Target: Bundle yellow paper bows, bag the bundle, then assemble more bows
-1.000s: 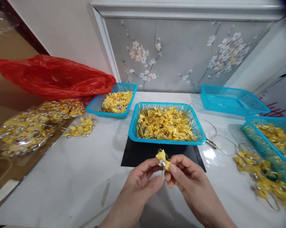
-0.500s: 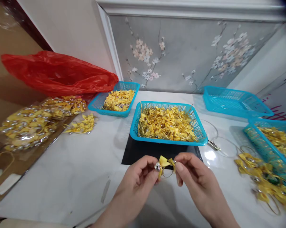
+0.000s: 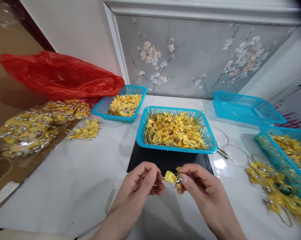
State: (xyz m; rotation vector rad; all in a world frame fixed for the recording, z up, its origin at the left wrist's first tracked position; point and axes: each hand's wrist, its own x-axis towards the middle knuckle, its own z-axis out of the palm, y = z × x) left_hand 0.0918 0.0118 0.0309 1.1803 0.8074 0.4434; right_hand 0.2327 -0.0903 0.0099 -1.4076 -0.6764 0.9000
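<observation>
Between my hands, low in the middle of the head view, is a yellow ribbon bow (image 3: 169,177) with a silver bell (image 3: 179,180) and a thin gold loop. My right hand (image 3: 202,188) pinches it at the bell, thumb against fingers. On the other side my left hand (image 3: 143,183) is closed, its fingertips at the bow's thin left end; the exact grip is hidden by the fingers. Just beyond the hands, a blue basket (image 3: 176,150) heaped with yellow bows and gold ties rests partly over a black mat (image 3: 150,160).
At the left are a red plastic bag (image 3: 60,75), bagged bows with bells (image 3: 28,133) and a small loose pile (image 3: 84,130). A second blue basket (image 3: 100,108) holds more bows. Two blue baskets stand right, one filled (image 3: 270,146), one bare (image 3: 247,108); loose bows (image 3: 277,190) lie nearby.
The bell that was at my left fingertips no longer shows there; a bell now shows at my right thumb. The bow has turned, and my left hand has drawn slightly left.
</observation>
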